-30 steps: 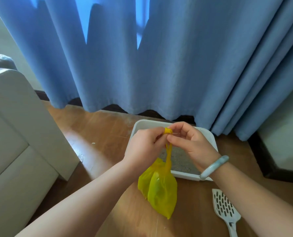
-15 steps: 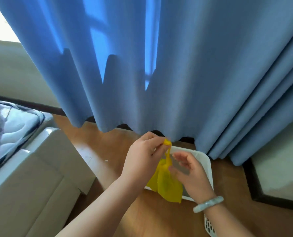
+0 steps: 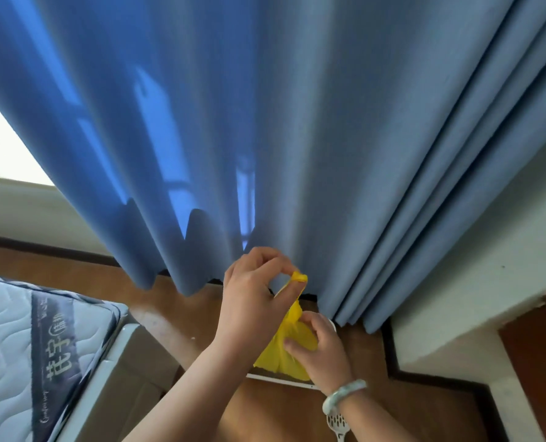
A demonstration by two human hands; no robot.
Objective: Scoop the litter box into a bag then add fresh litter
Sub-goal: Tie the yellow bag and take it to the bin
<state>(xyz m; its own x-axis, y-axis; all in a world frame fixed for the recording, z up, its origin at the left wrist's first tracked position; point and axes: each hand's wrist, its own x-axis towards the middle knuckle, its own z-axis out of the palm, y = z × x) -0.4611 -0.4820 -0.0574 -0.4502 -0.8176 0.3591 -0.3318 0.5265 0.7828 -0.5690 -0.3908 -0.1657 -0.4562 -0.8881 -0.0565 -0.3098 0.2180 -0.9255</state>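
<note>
A yellow plastic bag (image 3: pixel 292 352) hangs over the white litter box (image 3: pixel 281 380), whose near rim shows below the bag. My left hand (image 3: pixel 252 301) pinches the twisted top of the bag between thumb and fingers. My right hand (image 3: pixel 321 349), with a pale bangle on the wrist, grips the bag's bulging body lower down. The litter inside the box is hidden by the bag and hands. A white slotted litter scoop (image 3: pixel 337 425) lies on the wooden floor beside my right forearm, mostly covered by it.
A blue curtain (image 3: pixel 265 122) hangs right behind the box down to the floor. A bed frame with a quilted mattress (image 3: pixel 16 346) stands at the left. A white wall corner with dark skirting (image 3: pixel 456 346) juts out at the right. Wooden floor lies between.
The view has tilted up and the hands have risen toward the curtain. My right hand left the bag's top and moved down onto its body; my left hand kept the twisted top.
</note>
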